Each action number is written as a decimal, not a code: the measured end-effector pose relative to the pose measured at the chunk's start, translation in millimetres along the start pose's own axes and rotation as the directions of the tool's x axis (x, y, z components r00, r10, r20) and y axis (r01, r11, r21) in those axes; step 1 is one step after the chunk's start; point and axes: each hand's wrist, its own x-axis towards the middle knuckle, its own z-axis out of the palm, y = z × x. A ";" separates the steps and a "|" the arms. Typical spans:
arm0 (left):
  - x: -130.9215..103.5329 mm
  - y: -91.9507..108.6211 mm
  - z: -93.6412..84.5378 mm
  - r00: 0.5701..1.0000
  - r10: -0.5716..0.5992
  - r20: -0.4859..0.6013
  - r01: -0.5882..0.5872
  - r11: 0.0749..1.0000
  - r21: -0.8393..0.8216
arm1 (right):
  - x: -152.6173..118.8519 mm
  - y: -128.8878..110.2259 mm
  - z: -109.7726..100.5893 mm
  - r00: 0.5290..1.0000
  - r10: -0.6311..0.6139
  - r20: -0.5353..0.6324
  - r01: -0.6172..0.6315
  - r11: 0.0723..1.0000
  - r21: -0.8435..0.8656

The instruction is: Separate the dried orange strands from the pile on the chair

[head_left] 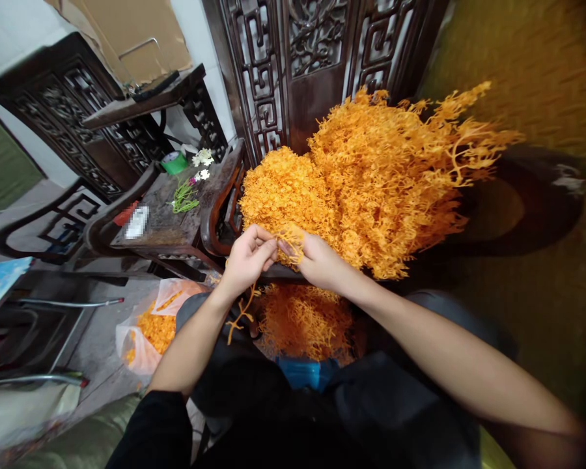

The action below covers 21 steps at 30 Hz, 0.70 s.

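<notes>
My left hand (249, 255) is closed in a pinch on a thin orange branching sprig (243, 312), whose stem hangs down below the fingers. Close against it, my right hand (315, 257) is closed around a small tuft of orange sprigs (289, 240). The fingertips of both hands nearly meet, and the exact grip is partly hidden. Just behind the hands rises a large heap of orange branching sprigs (371, 182), resting on a dark carved wooden seat. More orange sprigs (305, 319) lie lower down, between my knees.
To the left, a dark wooden side table (161, 205) holds a roll of green tape (174, 162), green stems (184, 197) and white flowers (202, 157). A plastic bag (131, 332) with orange pieces sits on the floor. A blue object (300, 373) shows between my legs.
</notes>
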 end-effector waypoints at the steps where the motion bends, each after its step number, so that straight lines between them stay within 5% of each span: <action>1: 0.5 2.2 2.9 0.999 -0.014 -0.031 0.012 0.999 -0.045 | -0.2 -0.8 -0.1 1.000 0.014 -0.015 -0.014 1.000 0.000; 5: 6.0 14.8 -0.3 0.984 -0.144 -0.107 0.110 0.955 -0.277 | -2.4 -0.4 -7.6 0.989 0.073 -0.128 -0.068 0.997 0.045; 9: 12.7 22.7 -26.3 0.946 -0.152 -0.286 0.023 0.913 -0.407 | -4.1 3.6 -27.7 0.927 0.273 -0.257 -0.150 0.899 0.412; 14: 13.4 9.5 -23.9 0.966 -0.257 -0.010 0.229 0.877 -0.422 | -1.8 0.3 -34.1 0.908 0.419 0.009 -0.354 0.754 0.553; 21: 21.3 -11.0 -9.4 0.918 -0.365 0.154 0.393 0.790 -0.471 | 8.5 12.9 -23.7 0.838 0.540 0.081 -0.411 0.526 0.745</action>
